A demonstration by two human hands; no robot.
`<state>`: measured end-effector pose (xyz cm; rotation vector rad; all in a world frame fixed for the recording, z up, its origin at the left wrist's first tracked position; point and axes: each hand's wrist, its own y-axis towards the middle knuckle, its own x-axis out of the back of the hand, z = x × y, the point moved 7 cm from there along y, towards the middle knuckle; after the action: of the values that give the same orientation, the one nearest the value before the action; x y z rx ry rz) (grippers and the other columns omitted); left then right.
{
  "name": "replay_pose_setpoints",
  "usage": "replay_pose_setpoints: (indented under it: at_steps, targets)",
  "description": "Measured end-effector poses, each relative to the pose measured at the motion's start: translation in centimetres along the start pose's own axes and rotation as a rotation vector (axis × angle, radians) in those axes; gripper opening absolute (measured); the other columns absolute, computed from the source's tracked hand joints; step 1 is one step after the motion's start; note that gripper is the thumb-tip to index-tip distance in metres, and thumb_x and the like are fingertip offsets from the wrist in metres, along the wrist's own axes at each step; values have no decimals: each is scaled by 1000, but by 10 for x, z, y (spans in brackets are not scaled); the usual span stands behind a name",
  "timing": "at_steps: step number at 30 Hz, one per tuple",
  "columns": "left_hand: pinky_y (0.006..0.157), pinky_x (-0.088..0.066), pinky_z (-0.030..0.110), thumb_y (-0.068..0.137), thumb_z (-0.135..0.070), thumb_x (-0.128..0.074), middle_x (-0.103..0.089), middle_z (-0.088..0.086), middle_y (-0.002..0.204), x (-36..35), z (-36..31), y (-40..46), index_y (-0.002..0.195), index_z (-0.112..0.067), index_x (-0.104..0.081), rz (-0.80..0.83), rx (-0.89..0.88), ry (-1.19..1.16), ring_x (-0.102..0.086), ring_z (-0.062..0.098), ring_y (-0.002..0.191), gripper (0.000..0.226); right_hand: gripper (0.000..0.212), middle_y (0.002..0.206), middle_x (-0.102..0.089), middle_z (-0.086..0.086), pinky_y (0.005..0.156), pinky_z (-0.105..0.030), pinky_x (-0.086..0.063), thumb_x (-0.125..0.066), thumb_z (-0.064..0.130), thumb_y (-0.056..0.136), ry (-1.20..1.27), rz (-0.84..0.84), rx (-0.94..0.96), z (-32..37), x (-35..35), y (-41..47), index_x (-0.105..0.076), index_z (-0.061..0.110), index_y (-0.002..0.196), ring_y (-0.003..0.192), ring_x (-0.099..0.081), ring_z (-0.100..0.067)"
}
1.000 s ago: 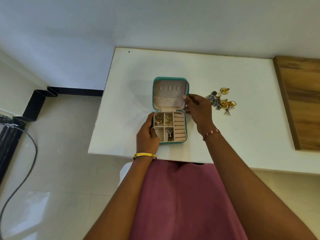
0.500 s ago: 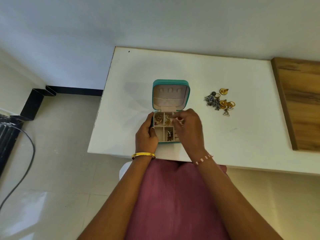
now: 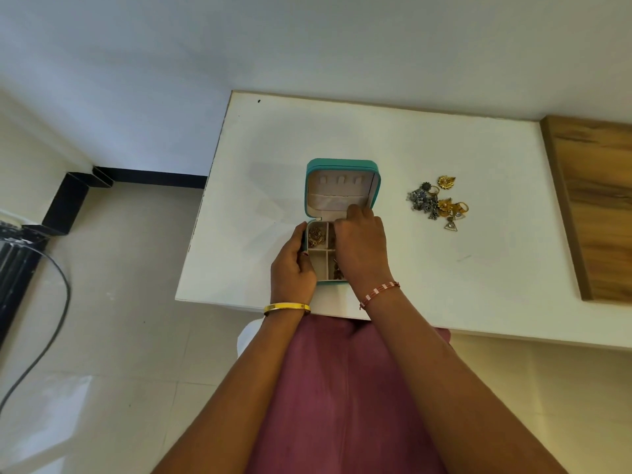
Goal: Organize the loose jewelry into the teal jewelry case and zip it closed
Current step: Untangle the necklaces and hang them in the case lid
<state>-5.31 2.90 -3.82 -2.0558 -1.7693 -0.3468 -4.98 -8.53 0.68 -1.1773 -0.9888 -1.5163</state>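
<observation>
Left hand: the left hand [image 3: 291, 265] rests at the case's left edge near the table's front, fingers curled round the rim of the tray, thumb on the outer wall; a yellow bangle [image 3: 286, 307] sits on the wrist.
Case position: the teal jewelry case [image 3: 342, 165] lies open near the front middle of the white table [image 3: 478, 148], lid tipped back away from the person, tray toward them; its long axis runs front to back.
Tray: gold pieces [image 3: 316, 235] lie in the far-left compartment; the near-left one shows only lining.
Writing: none that can be read.
Right hand: the right hand [image 3: 362, 248] lies palm down over the tray's right half, fingers bent toward the hinge; whether it holds anything cannot be told. A beaded bracelet [image 3: 379, 293] circles the wrist.
Loose jewelry: a heap of loose jewelry [image 3: 437, 203], gold and grey, lies on the table well to the right of the case.
Far right: a wooden board [image 3: 598, 206].
</observation>
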Motion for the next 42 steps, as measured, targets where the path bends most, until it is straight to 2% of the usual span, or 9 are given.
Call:
replay_pose_setpoints:
  at_steps: [3,5,7,10,18,21,26,35,42]
  targets:
    - [98,-30,9,88,7,-40,-54,9,131,2,-3,-2,132,-10,-45,-24,-22,6,-49,20,122,48,11,71,-62,-21,56,-36,-49,-76,-3,56,-8,-39,24,-4,-3,-2,-68,-1,63,66,-60,-38]
    - [100,-34,18,87,6,-44,-54,10,131,4,-8,-6,131,-10,-46,-51,-38,-8,-50,18,120,47,5,79,-62,-21,61,-36,-47,-70,4,70,77,-70,0,-11,-3,-4,-70,0,74,74,-59,-36]
    - [100,-33,15,85,6,-46,-55,11,129,9,-17,-11,128,-8,-48,-97,-90,10,-47,10,116,45,12,89,-63,-19,68,-33,-45,-61,6,81,318,-60,-87,-21,-1,-7,-69,-1,85,82,-56,-31]
    - [96,-27,2,85,6,-48,-57,12,127,13,-29,-20,126,-6,-51,-149,-166,43,-43,6,113,43,10,87,-65,-10,64,-8,-39,-57,6,86,754,-71,-308,-35,12,-16,-66,3,88,76,-55,-16]
    - [72,-40,-6,87,2,-49,-63,11,110,-3,-59,-36,119,-4,-57,-58,-138,-68,-56,10,91,33,14,77,-67,-10,66,-22,-57,-49,6,92,1444,40,-462,-30,49,-46,-59,11,84,67,-66,-18]
    - [68,-41,-3,86,-3,-54,-69,13,97,-14,-67,-38,105,-2,-65,17,-175,-82,-59,0,78,22,14,81,-68,-13,67,-25,-57,-49,6,92,1516,-14,-474,-34,60,-52,-60,12,85,72,-66,-22]
    - [64,-43,0,86,-6,-56,-64,-5,82,-28,-67,-39,101,-2,-66,136,-43,-227,-59,-15,63,19,13,73,-70,-7,65,-25,-57,-50,7,91,1653,-232,-598,-74,74,-67,-61,11,84,66,-66,-17]
    - [68,-54,15,89,-7,-51,-65,-10,53,-59,-68,-43,77,-17,-65,277,214,-463,-62,0,58,21,10,76,-64,-10,63,-21,-57,-52,6,91,1642,-438,-895,-142,41,-104,-61,7,87,61,-66,-11]
    - [70,-54,25,92,-7,-48,-63,-6,55,-99,-72,-33,91,-3,-65,287,409,-598,-61,12,62,18,9,71,-64,-8,57,-18,-56,-56,4,88,1372,-363,-960,-160,11,-111,-65,5,89,56,-63,-7]
